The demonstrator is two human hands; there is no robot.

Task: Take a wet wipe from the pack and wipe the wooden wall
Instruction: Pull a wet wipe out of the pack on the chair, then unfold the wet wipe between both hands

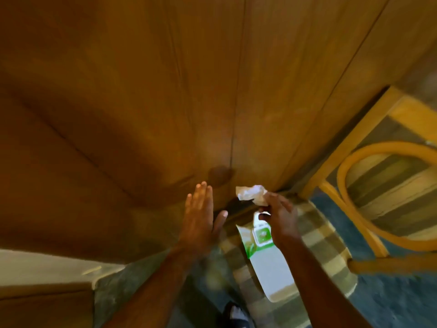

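Note:
The wooden wall fills most of the view, with vertical plank seams and a dark knot low down. My left hand is held flat and open, fingers together, against or very near the wall's lower part. My right hand pinches a crumpled white wet wipe just in front of the wall's base. Below that hand lies the wipe pack, white with a green label, on a striped cushion; its flap looks lifted.
A yellow wooden chair with a striped seat stands at the right, close to the wall. Blue carpet covers the floor. A pale ledge sits at lower left. A dark shoe shows at the bottom.

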